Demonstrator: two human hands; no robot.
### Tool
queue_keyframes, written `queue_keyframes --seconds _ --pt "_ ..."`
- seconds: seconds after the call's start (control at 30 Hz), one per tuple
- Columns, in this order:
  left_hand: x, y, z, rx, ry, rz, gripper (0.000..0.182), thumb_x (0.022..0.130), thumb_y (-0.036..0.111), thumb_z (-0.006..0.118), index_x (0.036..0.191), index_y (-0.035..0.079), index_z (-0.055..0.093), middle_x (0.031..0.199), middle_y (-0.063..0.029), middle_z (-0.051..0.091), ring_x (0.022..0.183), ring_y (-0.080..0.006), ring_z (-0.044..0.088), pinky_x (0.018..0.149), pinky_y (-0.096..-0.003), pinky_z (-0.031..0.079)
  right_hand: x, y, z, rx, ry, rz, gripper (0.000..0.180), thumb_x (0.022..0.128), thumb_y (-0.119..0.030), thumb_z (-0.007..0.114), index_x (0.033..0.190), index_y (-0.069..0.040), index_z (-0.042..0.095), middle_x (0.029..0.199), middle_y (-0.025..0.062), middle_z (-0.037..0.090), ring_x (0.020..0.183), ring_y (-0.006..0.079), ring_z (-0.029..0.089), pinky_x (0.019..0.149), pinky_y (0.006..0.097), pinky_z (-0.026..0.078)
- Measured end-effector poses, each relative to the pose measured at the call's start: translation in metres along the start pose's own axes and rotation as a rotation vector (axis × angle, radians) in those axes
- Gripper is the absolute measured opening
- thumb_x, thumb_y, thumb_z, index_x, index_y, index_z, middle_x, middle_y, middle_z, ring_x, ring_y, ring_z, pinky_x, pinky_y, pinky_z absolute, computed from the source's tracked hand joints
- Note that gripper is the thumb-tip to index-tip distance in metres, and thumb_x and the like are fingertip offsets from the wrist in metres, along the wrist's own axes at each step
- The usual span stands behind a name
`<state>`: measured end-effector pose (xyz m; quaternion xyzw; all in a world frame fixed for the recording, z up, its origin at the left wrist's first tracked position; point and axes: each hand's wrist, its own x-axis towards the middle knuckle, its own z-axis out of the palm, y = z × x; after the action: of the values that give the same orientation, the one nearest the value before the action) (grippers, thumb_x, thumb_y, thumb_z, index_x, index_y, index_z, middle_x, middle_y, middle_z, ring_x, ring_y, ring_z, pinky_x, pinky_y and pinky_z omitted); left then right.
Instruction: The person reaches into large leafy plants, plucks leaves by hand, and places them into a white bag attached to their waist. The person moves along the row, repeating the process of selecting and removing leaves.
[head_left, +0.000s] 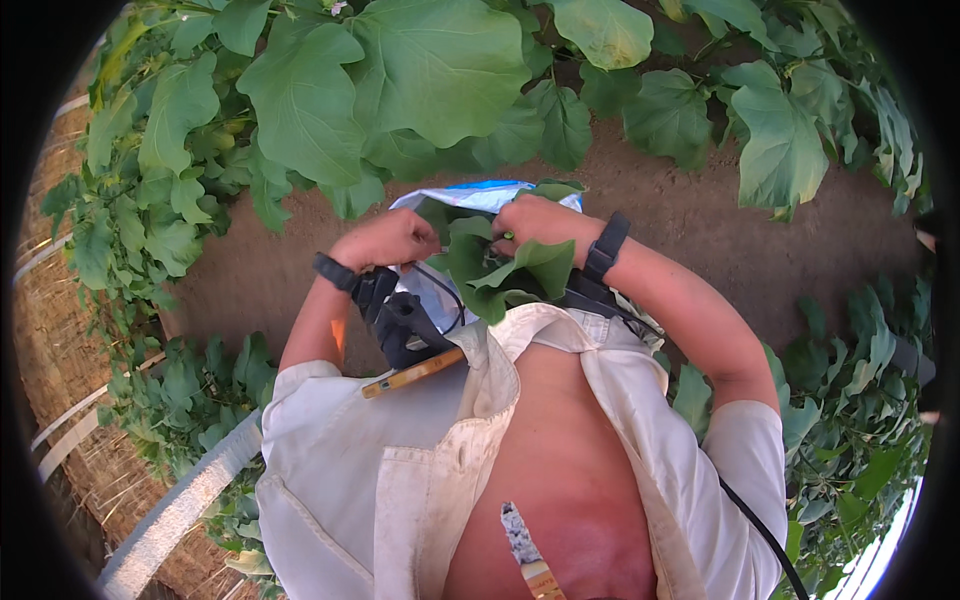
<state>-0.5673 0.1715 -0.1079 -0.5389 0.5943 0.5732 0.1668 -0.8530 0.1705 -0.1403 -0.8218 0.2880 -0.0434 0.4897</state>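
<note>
Before my waist is a silvery plastic bag (480, 197) with a blue patch on its rim, its mouth apart and green leaves (487, 262) inside and over it. My left hand (405, 238), curled, is at the bag's left edge; whether its fingers grip the rim cannot be told. My right hand (529, 225) is bent down among the leaves at the right side of the bag, a small green piece (509, 235) showing by its fingers, which are partly hidden. Both wrists wear black straps. A black device with a cable (409, 322) hangs below my left hand, beside a yellow-edged flat object (412, 373).
Broad-leaved plants (442, 67) form a row ahead, with more plants (847, 390) at lower right. Bare brown soil (675, 217) runs between. Pale curved bars (180, 502) stand at left near straw-strewn ground (67, 315). A cigarette with long ash (529, 551) juts in at the bottom.
</note>
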Motion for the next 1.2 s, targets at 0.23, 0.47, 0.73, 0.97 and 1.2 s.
queue_keyframes --seconds 0.23,0.47,0.73,0.97,1.2 --pt "-0.072 -0.082 -0.029 0.065 -0.030 -0.315 0.032 0.073 0.023 0.086 0.090 -0.002 0.077 0.077 -0.0117 0.073 0.061 -0.0224 0.067 0.059 -0.0365 0.053 0.051 0.023 0.023 -0.129 0.050 0.065 0.033 0.079 -0.002 0.066 0.111 0.002 0.070 0.098 0.0287 0.072 0.098 0.0449 0.070 0.088 0.0501 0.056" --pt "-0.091 -0.257 -0.043 0.591 -0.067 -0.945 0.070 0.064 0.053 0.093 0.120 0.013 0.077 0.129 -0.0119 0.072 0.124 -0.0353 0.066 0.099 -0.0479 0.055 0.057 -0.006 -0.015 0.170 -0.026 -0.121 0.035 0.084 -0.011 0.072 0.118 0.001 0.070 0.107 0.0265 0.072 0.105 0.0436 0.068 0.093 0.0485 0.054" --pt "0.017 -0.189 -0.018 0.385 0.566 0.082 0.036 0.078 0.037 0.078 0.104 0.011 0.079 0.100 -0.0122 0.076 0.096 -0.0307 0.072 0.081 -0.0431 0.056 0.049 -0.039 -0.057 0.379 0.059 -0.189 0.022 0.091 -0.014 0.069 0.110 -0.002 0.072 0.099 0.0173 0.074 0.090 0.0346 0.071 0.081 0.0435 0.056" --pt "0.024 -0.082 -0.028 0.577 0.534 0.024 0.023 0.087 0.028 0.069 0.100 0.011 0.078 0.093 -0.0170 0.075 0.088 -0.0381 0.072 0.078 -0.0465 0.056 0.027 -0.004 -0.073 -0.360 0.729 -0.055 0.017 0.085 -0.018 0.075 0.097 -0.005 0.072 0.092 0.0162 0.069 0.088 0.0380 0.070 0.078 0.0490 0.055" --pt "0.057 0.056 -0.003 0.263 0.743 0.004 0.031 0.094 0.032 0.067 0.108 0.005 0.073 0.099 -0.0224 0.073 0.093 -0.0449 0.069 0.079 -0.0533 0.054 0.000 0.038 -0.070 -0.052 0.152 -0.129 0.014 0.077 -0.008 0.072 0.090 -0.003 0.074 0.085 0.0215 0.073 0.083 0.0414 0.070 0.073 0.0498 0.056"
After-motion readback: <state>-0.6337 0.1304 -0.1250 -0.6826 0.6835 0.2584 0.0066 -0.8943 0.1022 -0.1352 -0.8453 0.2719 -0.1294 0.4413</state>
